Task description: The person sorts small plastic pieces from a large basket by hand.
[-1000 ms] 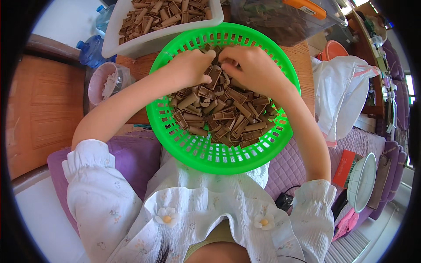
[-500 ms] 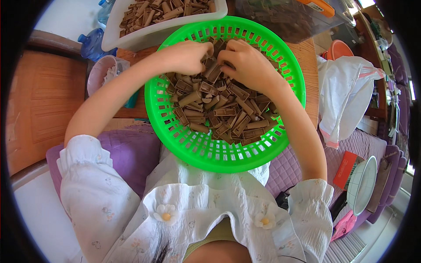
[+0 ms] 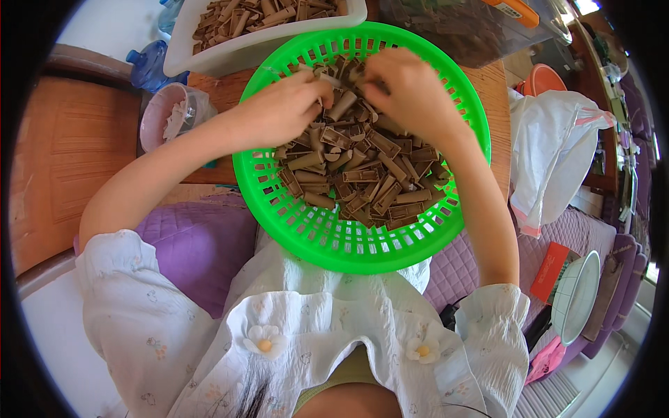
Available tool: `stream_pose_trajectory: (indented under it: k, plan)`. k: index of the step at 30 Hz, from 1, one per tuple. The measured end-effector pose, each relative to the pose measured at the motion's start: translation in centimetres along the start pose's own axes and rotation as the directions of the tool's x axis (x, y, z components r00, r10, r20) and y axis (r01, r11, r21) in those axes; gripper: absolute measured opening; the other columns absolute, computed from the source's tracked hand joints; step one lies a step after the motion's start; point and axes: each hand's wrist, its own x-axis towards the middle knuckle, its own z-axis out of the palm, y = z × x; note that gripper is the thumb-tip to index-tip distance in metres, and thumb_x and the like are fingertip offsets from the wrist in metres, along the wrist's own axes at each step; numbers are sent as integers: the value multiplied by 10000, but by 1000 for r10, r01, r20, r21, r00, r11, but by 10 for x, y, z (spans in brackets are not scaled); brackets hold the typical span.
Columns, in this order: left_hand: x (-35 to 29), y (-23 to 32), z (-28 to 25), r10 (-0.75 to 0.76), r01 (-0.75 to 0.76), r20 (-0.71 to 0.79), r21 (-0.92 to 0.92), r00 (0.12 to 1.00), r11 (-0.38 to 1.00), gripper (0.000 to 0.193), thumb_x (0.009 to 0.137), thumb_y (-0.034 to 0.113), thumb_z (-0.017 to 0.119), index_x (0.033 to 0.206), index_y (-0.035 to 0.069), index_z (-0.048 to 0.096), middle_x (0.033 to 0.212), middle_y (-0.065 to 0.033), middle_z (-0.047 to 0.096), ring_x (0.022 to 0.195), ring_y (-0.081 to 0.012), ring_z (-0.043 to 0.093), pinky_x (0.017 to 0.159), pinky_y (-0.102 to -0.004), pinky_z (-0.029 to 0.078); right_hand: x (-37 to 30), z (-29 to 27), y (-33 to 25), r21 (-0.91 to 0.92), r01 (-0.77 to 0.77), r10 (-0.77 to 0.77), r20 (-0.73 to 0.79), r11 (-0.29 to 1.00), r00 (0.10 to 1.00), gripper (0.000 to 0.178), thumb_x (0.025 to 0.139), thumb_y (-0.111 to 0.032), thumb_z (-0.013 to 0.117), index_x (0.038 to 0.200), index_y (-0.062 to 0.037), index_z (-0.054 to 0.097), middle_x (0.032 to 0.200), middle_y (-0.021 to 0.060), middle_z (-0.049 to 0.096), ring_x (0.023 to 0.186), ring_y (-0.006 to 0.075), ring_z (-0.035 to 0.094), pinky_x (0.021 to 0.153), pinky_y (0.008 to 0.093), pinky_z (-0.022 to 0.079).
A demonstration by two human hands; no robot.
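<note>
A round green plastic basket [image 3: 355, 261] with slotted sides holds a heap of small brown half-round plastic pieces [image 3: 362, 174]. Over the heap's far left part, my left hand [image 3: 293, 104] is closed, thumb and fingers bent together; whatever lies between them is hard to make out. My right hand [image 3: 404, 90] is above the far right part of the heap, somewhat blurred, its fingers curled inward. Its fingertips are partly hidden, and I cannot make out what they hold. A gap separates the two hands, with brown pieces showing between them.
A white tub [image 3: 261, 52] of similar brown pieces stands beyond the basket on the wooden table [image 3: 496, 104]. Right of it is a clear bin [image 3: 460, 38] with an orange latch. A pink bucket [image 3: 157, 118] is at left, a white sack [image 3: 550, 146] at right.
My left hand has moved slightly left and down, away from the right. My right hand has shifted a little right and up. The basket has moved slightly right.
</note>
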Motion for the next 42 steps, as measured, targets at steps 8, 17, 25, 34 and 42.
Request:
stream_pose_trajectory:
  k: [8,17,25,34,42]
  plan:
    - [-2,16,18,5,-17,175,71,985,997,301,778,229,657,989,72,510,919,-87,510,915,-280,527,749,-411,442,-23,-46,-22,373,-498,522,44,783,852,279,773,-6,623,1033,-39,529,811,42,611,735,90,573,680,251,472]
    - [10,14,12,7,27,399,-78,917,997,275,778,94,603,1029,24,513,886,-140,579,882,-332,576,754,-429,453,-41,-39,-39,203,-533,490,227,821,841,179,770,-84,607,923,-25,536,844,126,619,794,289,599,711,379,459]
    - [26,-9,2,113,14,448,-269,887,963,237,844,113,529,1056,18,478,889,-137,562,819,-291,564,711,-385,444,-42,2,-53,-379,-488,607,324,786,726,333,726,-196,703,922,-51,475,734,126,631,747,346,618,642,453,471]
    - [30,15,-1,-179,656,656,-613,733,440,342,912,380,531,1055,118,366,851,-29,498,667,-92,483,565,-240,430,-47,-39,-26,-5,-674,633,346,739,692,252,795,-81,546,1039,-42,496,729,139,633,677,287,647,561,371,502]
    - [34,15,12,-210,597,573,-800,792,65,97,959,211,433,1021,140,452,945,2,512,713,-54,503,576,-183,465,-74,-70,-16,474,-772,729,327,424,601,142,857,-68,523,992,-25,538,755,20,576,608,61,539,518,213,405]
